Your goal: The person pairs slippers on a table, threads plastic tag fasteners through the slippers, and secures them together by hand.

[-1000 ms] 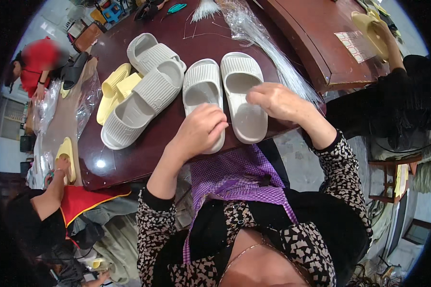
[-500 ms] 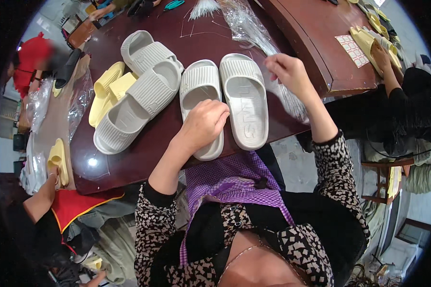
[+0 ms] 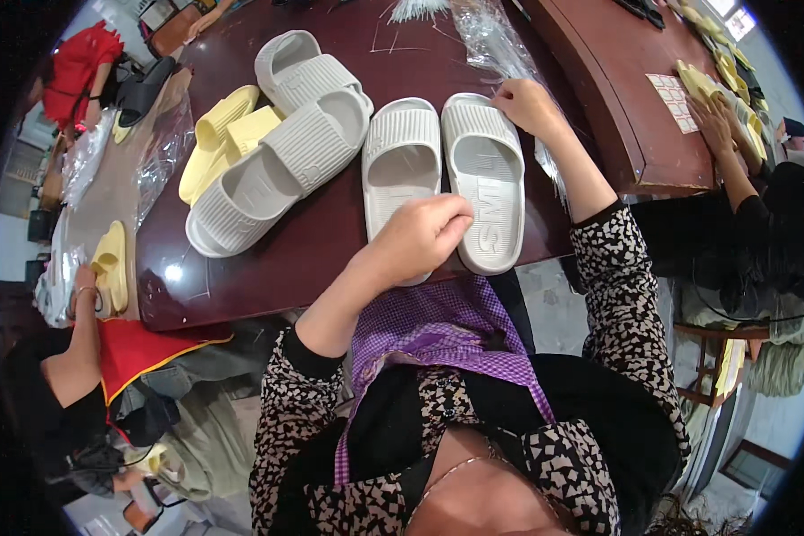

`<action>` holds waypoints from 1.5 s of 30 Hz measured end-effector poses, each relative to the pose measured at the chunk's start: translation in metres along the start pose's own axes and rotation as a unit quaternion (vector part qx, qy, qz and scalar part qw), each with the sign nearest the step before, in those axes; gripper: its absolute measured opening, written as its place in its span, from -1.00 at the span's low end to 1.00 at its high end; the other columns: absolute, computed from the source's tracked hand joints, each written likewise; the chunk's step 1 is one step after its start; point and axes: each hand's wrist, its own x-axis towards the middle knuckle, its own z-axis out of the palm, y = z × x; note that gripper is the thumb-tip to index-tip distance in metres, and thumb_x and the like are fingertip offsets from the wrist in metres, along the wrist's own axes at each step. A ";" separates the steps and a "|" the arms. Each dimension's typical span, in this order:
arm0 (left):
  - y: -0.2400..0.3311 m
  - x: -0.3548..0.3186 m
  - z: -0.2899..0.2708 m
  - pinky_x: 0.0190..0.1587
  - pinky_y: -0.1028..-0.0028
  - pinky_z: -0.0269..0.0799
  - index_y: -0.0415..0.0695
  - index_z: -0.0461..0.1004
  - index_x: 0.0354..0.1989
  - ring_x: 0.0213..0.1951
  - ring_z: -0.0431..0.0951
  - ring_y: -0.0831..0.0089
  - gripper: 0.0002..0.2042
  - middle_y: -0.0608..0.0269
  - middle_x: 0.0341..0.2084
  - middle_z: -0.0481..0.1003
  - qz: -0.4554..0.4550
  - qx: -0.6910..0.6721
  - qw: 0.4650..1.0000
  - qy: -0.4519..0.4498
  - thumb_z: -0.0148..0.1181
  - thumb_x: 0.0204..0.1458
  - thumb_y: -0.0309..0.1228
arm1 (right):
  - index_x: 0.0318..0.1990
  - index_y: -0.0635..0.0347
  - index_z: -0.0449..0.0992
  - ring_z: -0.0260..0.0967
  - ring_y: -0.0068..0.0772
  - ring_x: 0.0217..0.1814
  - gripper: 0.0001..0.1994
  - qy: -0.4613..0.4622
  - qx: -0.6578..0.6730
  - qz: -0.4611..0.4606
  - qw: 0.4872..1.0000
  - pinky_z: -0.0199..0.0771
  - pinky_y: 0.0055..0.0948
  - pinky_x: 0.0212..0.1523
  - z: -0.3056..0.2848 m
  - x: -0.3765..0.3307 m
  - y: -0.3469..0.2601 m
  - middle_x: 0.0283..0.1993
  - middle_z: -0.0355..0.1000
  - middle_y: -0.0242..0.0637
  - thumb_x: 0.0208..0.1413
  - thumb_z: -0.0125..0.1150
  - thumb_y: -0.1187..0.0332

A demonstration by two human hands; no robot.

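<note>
Two light grey slide sandals lie side by side on the dark red table (image 3: 268, 295), toes pointing away from me. My left hand (image 3: 417, 234) is closed, fingers curled together, over the heel part of the left slide (image 3: 402, 134), its fingertips at the inner edge of the right slide (image 3: 491, 192). Whatever those fingers pinch is hidden. At the toe end of the right slide, my right hand (image 3: 529, 105) has its fingers bent together against the outer side of the strap. I cannot make out anything between them.
More grey slides (image 3: 317, 147) overlap yellow slides (image 3: 219, 134) on the left. Clear plastic wrap (image 3: 491, 45) and white ties (image 3: 420, 9) lie at the back. Co-workers' hands handle yellow slides on the left (image 3: 109, 268) and by the right table (image 3: 715, 125).
My left hand has moved right, to the right slide's inner edge. My right hand has come from beside the right slide onto its strap. The whole view has shifted slightly.
</note>
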 end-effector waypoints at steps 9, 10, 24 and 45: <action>-0.026 -0.002 -0.003 -0.35 0.33 0.36 -0.29 0.39 -0.38 -0.40 0.45 0.13 -0.93 0.03 -0.49 0.42 0.072 0.099 0.991 0.048 0.04 -0.02 -0.56 | -0.31 0.26 0.54 0.45 -0.03 -0.31 -0.81 0.070 -0.029 -0.062 0.995 0.41 -0.28 -0.27 0.002 0.000 -0.004 -0.40 0.47 0.01 -0.05 0.16 0.34; -0.032 0.001 -0.009 -0.35 0.33 0.36 -0.29 0.39 -0.38 -0.40 0.45 0.13 -0.93 0.03 -0.49 0.42 0.072 0.100 0.991 0.049 0.04 -0.02 -0.56 | -0.30 0.26 0.54 0.46 -0.07 -0.30 -0.82 0.068 -0.009 -0.057 0.996 0.42 -0.28 -0.26 -0.001 -0.001 -0.011 -0.39 0.48 -0.02 -0.03 0.16 0.35; -0.051 0.019 -0.014 -0.27 0.20 0.35 -0.25 0.33 -0.30 -0.32 0.43 0.01 -0.88 -0.03 -0.41 0.40 0.097 0.242 0.963 0.061 -0.10 -0.01 -0.59 | -0.29 0.30 0.54 0.35 -0.65 -0.41 -0.85 -0.123 0.291 -0.080 0.945 0.36 -0.61 -0.37 0.016 0.037 -0.066 -0.45 0.45 -0.42 -0.01 0.19 0.44; -0.012 0.012 -0.022 -0.42 0.34 0.42 -0.25 0.39 -0.16 -0.50 0.49 0.27 -0.79 0.06 -0.40 0.48 0.072 0.070 0.969 0.224 0.04 0.01 -0.54 | -0.36 0.21 0.54 0.44 -0.49 -0.37 -0.90 -0.019 0.329 -0.138 0.934 0.43 -0.49 -0.30 -0.001 0.029 -0.081 -0.43 0.50 -0.31 -0.07 0.16 0.54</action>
